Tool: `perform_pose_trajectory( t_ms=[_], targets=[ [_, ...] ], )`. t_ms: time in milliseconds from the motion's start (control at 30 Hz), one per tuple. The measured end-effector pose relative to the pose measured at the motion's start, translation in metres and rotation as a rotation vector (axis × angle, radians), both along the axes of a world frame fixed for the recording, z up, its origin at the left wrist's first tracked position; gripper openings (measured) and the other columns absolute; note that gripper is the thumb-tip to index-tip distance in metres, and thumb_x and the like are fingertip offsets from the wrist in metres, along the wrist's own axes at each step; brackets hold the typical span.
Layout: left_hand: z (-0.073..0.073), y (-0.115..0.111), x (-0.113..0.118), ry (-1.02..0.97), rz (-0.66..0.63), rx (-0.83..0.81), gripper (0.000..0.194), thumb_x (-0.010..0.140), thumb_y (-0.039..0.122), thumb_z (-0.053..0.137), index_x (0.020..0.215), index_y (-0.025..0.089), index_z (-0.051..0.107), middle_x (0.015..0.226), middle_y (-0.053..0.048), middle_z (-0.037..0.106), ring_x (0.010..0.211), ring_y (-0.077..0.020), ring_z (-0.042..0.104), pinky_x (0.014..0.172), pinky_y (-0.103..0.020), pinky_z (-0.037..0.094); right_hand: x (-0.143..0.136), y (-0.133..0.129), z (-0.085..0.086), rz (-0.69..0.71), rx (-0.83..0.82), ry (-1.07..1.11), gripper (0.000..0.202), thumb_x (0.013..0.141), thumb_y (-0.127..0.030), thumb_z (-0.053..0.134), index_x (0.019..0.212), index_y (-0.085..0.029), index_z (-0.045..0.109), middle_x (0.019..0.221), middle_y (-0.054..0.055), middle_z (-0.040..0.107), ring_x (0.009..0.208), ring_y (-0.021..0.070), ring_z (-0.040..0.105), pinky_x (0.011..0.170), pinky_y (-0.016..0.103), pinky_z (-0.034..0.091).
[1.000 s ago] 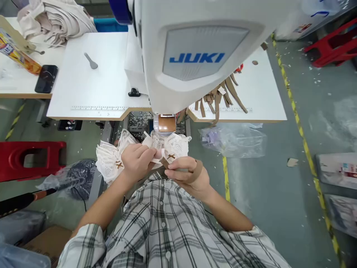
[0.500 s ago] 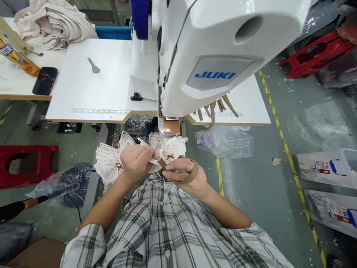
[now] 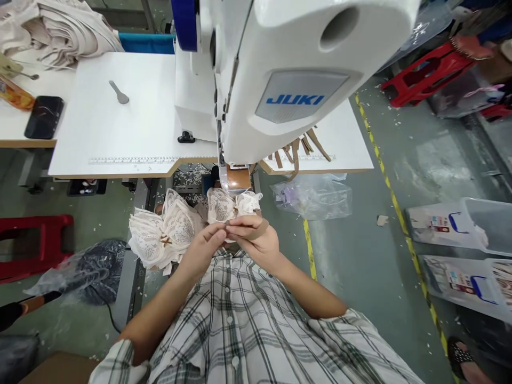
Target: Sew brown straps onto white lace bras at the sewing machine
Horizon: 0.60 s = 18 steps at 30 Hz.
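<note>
Close in front of my shirt, my left hand (image 3: 205, 250) and my right hand (image 3: 256, 242) meet fingertip to fingertip. A tan fabric strap (image 3: 261, 229) loops over the fingers of my right hand, which pinches toward the left. My left thumb and index finger are pressed together at the same spot; what lies between them is too small to make out. White lace bras lie around the hands: one lace bra (image 3: 150, 237) with a brown bow is left of my left hand, and more white lace (image 3: 220, 205) sits just beyond the fingertips, under the sewing machine (image 3: 280, 69).
The white machine table (image 3: 132, 128) carries a grey spoon-shaped tool (image 3: 119, 93) and several tan strips (image 3: 296, 152). A phone (image 3: 44, 117) and piled cream fabric (image 3: 68, 32) are at left. Red stools (image 3: 36, 245), a plastic bag (image 3: 316, 197) and clear bins (image 3: 444, 224) stand around.
Both hands have come together, and my left hand has turned from a fist to a fingertip pinch. The bow near my right fingers is now hidden. The camera view has shifted slightly right.
</note>
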<state>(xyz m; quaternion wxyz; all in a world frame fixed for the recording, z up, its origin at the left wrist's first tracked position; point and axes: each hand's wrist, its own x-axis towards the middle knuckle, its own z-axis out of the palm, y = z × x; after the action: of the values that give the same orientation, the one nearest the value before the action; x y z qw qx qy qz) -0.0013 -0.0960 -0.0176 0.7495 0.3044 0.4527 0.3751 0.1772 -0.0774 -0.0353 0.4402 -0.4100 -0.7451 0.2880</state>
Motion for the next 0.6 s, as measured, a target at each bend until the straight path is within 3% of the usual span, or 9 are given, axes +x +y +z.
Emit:
perform_pose_trajectory(
  t_ms=[100,233,333,400,533,600],
  targets=[
    [-0.010,0.009,0.011,-0.154,0.153,-0.081,0.028,0.081,0.044,0.077,0.094,0.019,0.074,0.092,-0.003,0.071,0.086,-0.0133,0.062,0.081,-0.025,0.050,0.004,-0.002,-0.004,0.027,0.084,-0.029,0.028,0.094,-0.019,0.061,0.118,-0.031,0.071,0.110,0.004,0.073,0.102,0.0177,0.071,0.087,0.034,0.062],
    [-0.007,0.015,0.023,-0.190,0.200,-0.121,0.024,0.078,0.040,0.080,0.079,0.018,0.071,0.089,-0.002,0.072,0.083,-0.0116,0.063,0.079,-0.022,0.051,0.013,-0.003,-0.007,0.065,0.147,-0.070,0.033,0.093,-0.016,0.062,0.123,-0.029,0.067,0.112,0.005,0.072,0.109,0.0182,0.069,0.094,0.036,0.059],
    [-0.003,0.016,0.030,-0.162,0.220,-0.106,0.024,0.079,0.039,0.079,0.078,0.018,0.068,0.087,0.000,0.071,0.081,-0.0110,0.063,0.081,-0.023,0.051,0.024,-0.007,-0.011,0.111,0.098,-0.090,0.035,0.094,-0.022,0.061,0.128,-0.027,0.065,0.118,0.008,0.070,0.112,0.0209,0.067,0.093,0.039,0.059],
    [-0.002,0.017,0.032,-0.074,0.221,-0.030,0.022,0.084,0.039,0.075,0.081,0.018,0.068,0.084,0.000,0.070,0.081,-0.0115,0.063,0.083,-0.024,0.051,0.037,-0.011,-0.013,0.141,0.000,-0.088,0.033,0.094,-0.029,0.061,0.127,-0.025,0.066,0.118,0.010,0.070,0.103,0.0210,0.069,0.084,0.037,0.060],
    [-0.003,0.023,0.029,0.065,0.202,0.047,0.023,0.087,0.039,0.070,0.081,0.017,0.067,0.077,0.001,0.065,0.073,-0.0101,0.059,0.075,-0.022,0.049,0.077,0.006,-0.018,0.249,-0.265,-0.125,0.022,0.097,-0.033,0.058,0.092,-0.023,0.077,0.077,0.002,0.074,0.067,0.0140,0.067,0.062,0.026,0.052],
    [-0.004,0.026,0.027,0.039,0.222,-0.012,0.023,0.084,0.038,0.074,0.081,0.018,0.065,0.071,0.004,0.062,0.065,-0.0075,0.055,0.067,-0.019,0.047,0.103,0.036,-0.022,0.105,-0.313,-0.200,0.029,0.098,-0.037,0.054,0.086,-0.022,0.076,0.069,0.001,0.071,0.066,0.0147,0.066,0.065,0.027,0.049]
  ],
)
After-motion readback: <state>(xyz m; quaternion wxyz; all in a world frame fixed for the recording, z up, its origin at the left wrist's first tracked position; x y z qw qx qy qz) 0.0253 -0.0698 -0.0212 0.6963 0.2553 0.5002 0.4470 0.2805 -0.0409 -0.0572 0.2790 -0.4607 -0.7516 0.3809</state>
